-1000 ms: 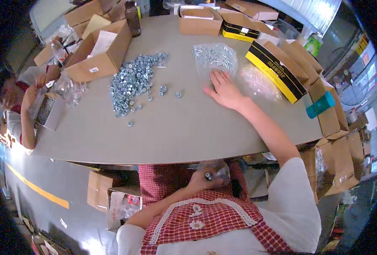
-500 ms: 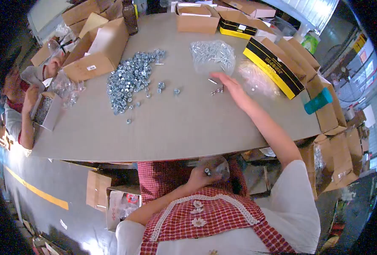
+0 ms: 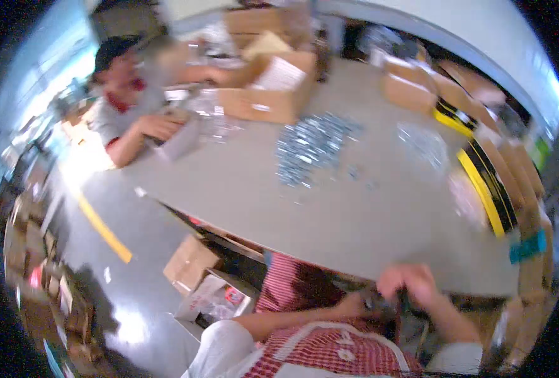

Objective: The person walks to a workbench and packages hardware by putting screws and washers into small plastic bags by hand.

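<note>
My left hand [image 3: 357, 306] is low in front of my apron, at the table's near edge. Its fingers are closed round a clear plastic bag [image 3: 380, 305], which looks smeared. Just right of it, my right hand [image 3: 412, 283] is bent over the bag with curled fingers; motion blur hides whatever they may hold. On the table [image 3: 380, 220] lies a heap of small shiny metal fittings [image 3: 314, 148], with a few loose ones at its right. A clear bag of screws [image 3: 424, 145] lies farther right, and a bag of small pale pieces [image 3: 468, 200] is beside the black-and-yellow box [image 3: 490, 186].
At the far left, a co-worker [image 3: 128, 101] handles a white box [image 3: 179, 140]. An open carton [image 3: 267, 94] stands at the back. More cartons [image 3: 408, 85] line the far and right edges, with a teal roll [image 3: 527, 247] at right. Below the table is an open box [image 3: 220, 299].
My right hand has come back from beside the bag of screws to my left hand at the table edge. The view has swung left, showing more of the co-worker.
</note>
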The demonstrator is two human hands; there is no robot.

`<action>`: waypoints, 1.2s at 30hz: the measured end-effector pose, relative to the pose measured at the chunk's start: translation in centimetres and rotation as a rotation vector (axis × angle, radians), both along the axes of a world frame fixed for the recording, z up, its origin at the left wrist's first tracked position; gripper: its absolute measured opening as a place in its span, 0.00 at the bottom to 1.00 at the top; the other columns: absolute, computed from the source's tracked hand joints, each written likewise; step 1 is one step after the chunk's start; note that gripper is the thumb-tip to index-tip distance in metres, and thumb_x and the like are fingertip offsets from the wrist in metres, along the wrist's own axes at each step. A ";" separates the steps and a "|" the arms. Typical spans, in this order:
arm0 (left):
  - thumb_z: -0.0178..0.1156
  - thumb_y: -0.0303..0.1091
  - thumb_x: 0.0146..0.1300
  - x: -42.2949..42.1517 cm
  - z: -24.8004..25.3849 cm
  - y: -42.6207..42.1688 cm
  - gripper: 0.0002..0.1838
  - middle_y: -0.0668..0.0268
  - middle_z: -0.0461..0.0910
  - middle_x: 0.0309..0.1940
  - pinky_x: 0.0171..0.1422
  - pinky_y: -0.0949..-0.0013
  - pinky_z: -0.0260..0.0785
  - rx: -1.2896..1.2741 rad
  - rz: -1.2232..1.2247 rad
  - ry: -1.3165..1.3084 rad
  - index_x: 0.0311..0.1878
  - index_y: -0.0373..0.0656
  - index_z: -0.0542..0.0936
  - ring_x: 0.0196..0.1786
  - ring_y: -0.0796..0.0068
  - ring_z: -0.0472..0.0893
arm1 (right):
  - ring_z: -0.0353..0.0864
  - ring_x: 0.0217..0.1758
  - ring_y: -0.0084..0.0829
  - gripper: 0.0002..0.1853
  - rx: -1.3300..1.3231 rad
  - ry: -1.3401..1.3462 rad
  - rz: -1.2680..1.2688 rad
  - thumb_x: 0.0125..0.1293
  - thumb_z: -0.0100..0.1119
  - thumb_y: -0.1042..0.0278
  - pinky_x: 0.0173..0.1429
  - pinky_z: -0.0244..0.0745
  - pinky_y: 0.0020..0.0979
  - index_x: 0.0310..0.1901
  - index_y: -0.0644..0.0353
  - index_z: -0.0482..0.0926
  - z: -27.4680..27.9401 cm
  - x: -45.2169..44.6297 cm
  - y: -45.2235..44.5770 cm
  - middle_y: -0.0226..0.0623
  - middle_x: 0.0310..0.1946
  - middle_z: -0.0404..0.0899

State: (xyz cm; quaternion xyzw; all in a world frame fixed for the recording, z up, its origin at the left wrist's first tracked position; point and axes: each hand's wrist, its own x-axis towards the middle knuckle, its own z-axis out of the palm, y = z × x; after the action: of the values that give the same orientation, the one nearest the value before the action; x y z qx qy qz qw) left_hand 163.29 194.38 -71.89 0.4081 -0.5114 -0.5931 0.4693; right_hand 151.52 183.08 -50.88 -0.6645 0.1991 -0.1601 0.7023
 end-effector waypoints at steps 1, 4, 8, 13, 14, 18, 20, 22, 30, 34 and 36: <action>0.71 0.48 0.57 -0.1 0.1 -0.3 0.35 0.55 0.79 0.59 0.63 0.57 0.71 0.000 -0.027 -0.005 0.65 0.42 0.73 0.60 0.60 0.78 | 0.85 0.39 0.42 0.24 -0.018 -0.114 0.024 0.72 0.51 0.56 0.51 0.78 0.44 0.26 0.67 0.84 0.6 0.0 1.5 0.45 0.31 0.86; 0.69 0.46 0.59 0.8 0.8 -0.8 0.33 0.54 0.79 0.60 0.66 0.55 0.69 -0.043 -0.060 -0.131 0.65 0.42 0.74 0.62 0.57 0.77 | 0.86 0.45 0.45 0.14 -0.517 -0.054 0.081 0.67 0.58 0.62 0.54 0.77 0.47 0.34 0.64 0.87 3.4 0.0 3.2 0.42 0.38 0.87; 0.66 0.43 0.61 2.2 3.2 -1.1 0.29 0.52 0.78 0.61 0.69 0.52 0.65 -0.017 -0.098 -0.272 0.64 0.42 0.75 0.64 0.54 0.76 | 0.83 0.49 0.43 0.09 -0.902 0.243 0.156 0.67 0.54 0.73 0.60 0.75 0.49 0.44 0.65 0.82 5.9 0.2 6.0 0.50 0.44 0.83; 0.63 0.41 0.62 1.0 -5.0 -2.7 0.27 0.51 0.76 0.64 0.72 0.50 0.62 -0.276 -0.057 -0.346 0.63 0.41 0.75 0.67 0.50 0.73 | 0.66 0.71 0.53 0.32 -1.171 0.705 0.654 0.66 0.57 0.71 0.75 0.59 0.49 0.69 0.70 0.61 1.2 -0.3 5.7 0.59 0.63 0.72; 0.62 0.40 0.61 0.1 -5.3 -2.5 0.27 0.51 0.76 0.63 0.71 0.49 0.63 -0.317 0.048 -0.423 0.63 0.41 0.76 0.67 0.49 0.73 | 0.67 0.70 0.53 0.32 -1.155 0.754 0.625 0.65 0.58 0.71 0.74 0.60 0.49 0.69 0.71 0.61 -0.7 -0.8 5.4 0.61 0.63 0.72; 0.62 0.42 0.60 -1.6 -9.9 -3.5 0.28 0.50 0.77 0.61 0.69 0.48 0.65 -0.113 -0.003 -0.223 0.62 0.39 0.76 0.64 0.46 0.74 | 0.71 0.66 0.56 0.34 -1.009 0.999 0.590 0.64 0.60 0.69 0.70 0.67 0.50 0.69 0.71 0.59 1.2 2.5 6.7 0.66 0.62 0.70; 0.63 0.44 0.59 -2.3 -11.6 -3.5 0.27 0.50 0.79 0.59 0.68 0.49 0.66 -0.238 0.116 -0.342 0.59 0.39 0.78 0.63 0.46 0.76 | 0.74 0.64 0.57 0.35 -0.966 1.075 0.600 0.64 0.60 0.69 0.67 0.70 0.49 0.70 0.71 0.59 1.9 3.4 6.7 0.68 0.62 0.70; 0.63 0.45 0.59 -2.0 -11.6 -3.5 0.25 0.49 0.81 0.55 0.66 0.49 0.67 -0.291 0.134 -0.464 0.55 0.38 0.80 0.60 0.48 0.77 | 0.75 0.62 0.58 0.35 -0.997 1.080 0.597 0.65 0.59 0.68 0.64 0.74 0.48 0.70 0.71 0.58 1.3 3.5 6.8 0.69 0.61 0.70; 0.61 0.46 0.64 1.7 -3.5 -2.4 0.20 0.49 0.85 0.42 0.52 0.50 0.73 -0.147 -0.158 -0.228 0.47 0.37 0.83 0.45 0.50 0.83 | 0.81 0.49 0.56 0.37 -0.975 1.085 0.557 0.65 0.60 0.62 0.52 0.78 0.48 0.70 0.71 0.58 1.2 4.0 6.8 0.65 0.51 0.77; 0.58 0.50 0.68 6.4 1.3 0.7 0.22 0.50 0.85 0.42 0.51 0.51 0.74 -0.342 -0.112 -0.332 0.49 0.38 0.82 0.44 0.49 0.84 | 0.81 0.46 0.56 0.34 -1.013 0.911 0.574 0.65 0.61 0.58 0.49 0.78 0.47 0.66 0.70 0.62 0.7 2.5 5.6 0.62 0.46 0.78; 0.57 0.51 0.70 7.7 0.4 1.7 0.23 0.50 0.85 0.43 0.51 0.51 0.74 -0.194 -0.088 -0.447 0.50 0.39 0.82 0.46 0.49 0.84 | 0.80 0.45 0.56 0.31 -1.013 0.836 0.591 0.66 0.61 0.58 0.48 0.78 0.47 0.64 0.68 0.65 0.5 1.9 4.9 0.60 0.45 0.78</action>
State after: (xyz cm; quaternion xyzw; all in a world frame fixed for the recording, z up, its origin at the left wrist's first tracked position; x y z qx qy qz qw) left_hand 171.01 196.11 -71.49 0.4596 -0.6744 -0.4559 0.3551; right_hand 153.43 187.97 -50.35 -0.9404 0.1644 0.2318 0.1867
